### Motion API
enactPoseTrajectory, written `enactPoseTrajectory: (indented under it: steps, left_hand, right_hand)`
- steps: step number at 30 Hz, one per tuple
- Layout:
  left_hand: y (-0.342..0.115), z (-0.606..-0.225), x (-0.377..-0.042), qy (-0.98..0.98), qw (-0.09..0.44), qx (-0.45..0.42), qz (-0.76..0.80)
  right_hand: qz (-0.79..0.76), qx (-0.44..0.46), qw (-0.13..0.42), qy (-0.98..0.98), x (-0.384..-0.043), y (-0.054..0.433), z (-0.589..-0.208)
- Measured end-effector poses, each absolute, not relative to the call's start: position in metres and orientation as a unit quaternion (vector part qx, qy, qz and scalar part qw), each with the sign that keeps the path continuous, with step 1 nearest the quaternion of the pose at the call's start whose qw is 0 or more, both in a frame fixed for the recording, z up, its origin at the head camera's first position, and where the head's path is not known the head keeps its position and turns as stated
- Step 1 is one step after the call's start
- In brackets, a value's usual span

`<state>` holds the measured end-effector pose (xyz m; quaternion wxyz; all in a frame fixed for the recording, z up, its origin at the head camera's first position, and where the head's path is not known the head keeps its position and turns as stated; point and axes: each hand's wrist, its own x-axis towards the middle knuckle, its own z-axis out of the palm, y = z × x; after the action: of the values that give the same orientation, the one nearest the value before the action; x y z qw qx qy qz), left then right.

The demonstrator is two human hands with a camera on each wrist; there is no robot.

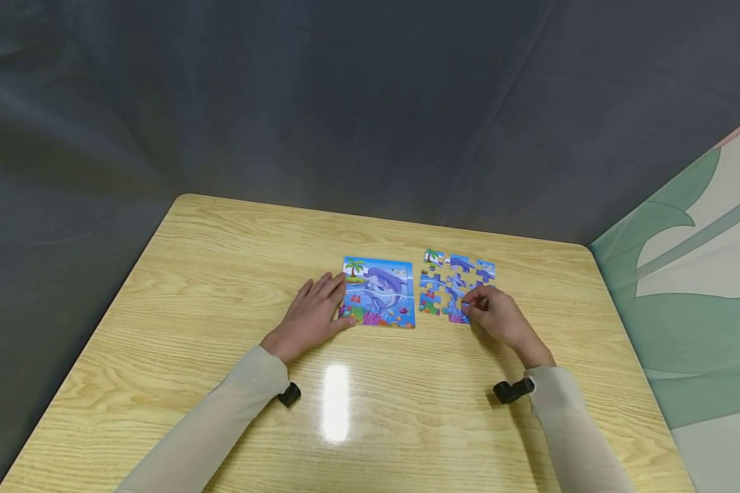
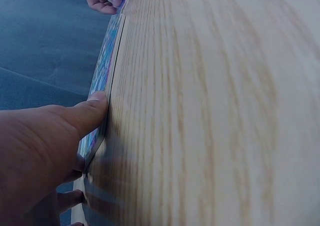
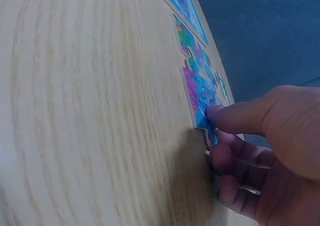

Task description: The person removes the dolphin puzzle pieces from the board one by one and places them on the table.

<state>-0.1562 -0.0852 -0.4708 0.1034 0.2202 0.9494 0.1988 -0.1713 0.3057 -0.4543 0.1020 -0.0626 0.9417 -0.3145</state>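
Note:
A square dolphin puzzle board point(image 1: 382, 293) lies flat on the wooden table. My left hand point(image 1: 311, 311) rests along its left side, fingers extended and the thumb on its lower left corner. To the right of the board, several loose jigsaw pieces point(image 1: 430, 281) are laid out in rough rows with gaps. At their lower right corner my right hand point(image 1: 496, 316) pinches a jigsaw piece between thumb and forefinger. In the right wrist view the thumb presses on its blue top beside a purple-edged piece point(image 3: 191, 88), while the other fingers curl below, partly hiding the held piece.
The pale wooden table point(image 1: 234, 274) ends at a dark cloth partition point(image 1: 370, 116) behind. A green and white patterned panel point(image 1: 703, 301) stands at the right. Black wrist cameras point(image 1: 290, 395) sit at both cuffs, close over the tabletop.

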Motion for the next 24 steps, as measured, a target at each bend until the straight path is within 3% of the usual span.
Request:
enactPoseTrajectory:
  steps: [24]
  left_hand:
    - [-0.0848,-0.4724,-0.1577,0.949,0.115,0.218,0.196]
  right_hand:
    - [-0.313,-0.073,0.083,0.943,-0.1699,0.3010,-0.4553]
